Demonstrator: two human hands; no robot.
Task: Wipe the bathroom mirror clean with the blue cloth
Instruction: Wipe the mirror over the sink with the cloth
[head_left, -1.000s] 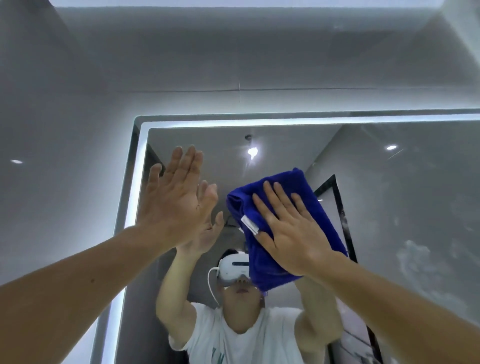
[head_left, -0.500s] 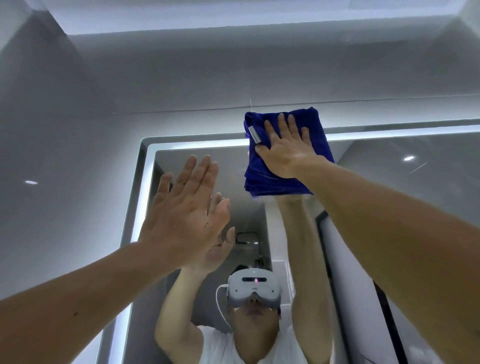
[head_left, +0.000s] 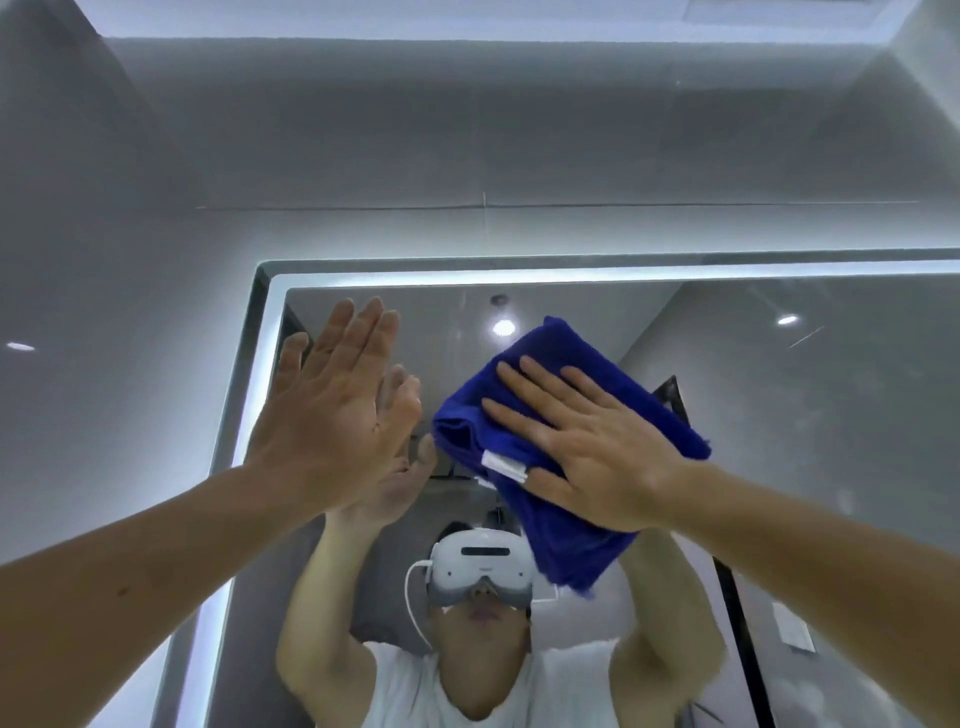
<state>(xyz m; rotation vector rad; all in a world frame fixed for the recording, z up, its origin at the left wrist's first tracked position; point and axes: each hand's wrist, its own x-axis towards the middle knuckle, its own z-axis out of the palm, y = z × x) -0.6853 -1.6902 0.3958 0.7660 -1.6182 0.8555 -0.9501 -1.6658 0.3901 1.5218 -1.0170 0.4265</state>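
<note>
Blue cloth (head_left: 566, 447) pressed flat under spread right hand (head_left: 597, 447), frame centre, for full mirror (head_left: 779, 415) contact. Left hand (head_left: 332, 415), fingers straight, braces on glass.

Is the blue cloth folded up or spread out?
Folded: the blue cloth shows stacked layers along its left edge, under the flat right hand.

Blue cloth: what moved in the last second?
The right hand pushed the blue cloth up to the lit top edge of the mirror, then swept it back down onto the glass. Unchanged: straight fingers press the cloth flat; left hand open against the mirror's left side.
</note>
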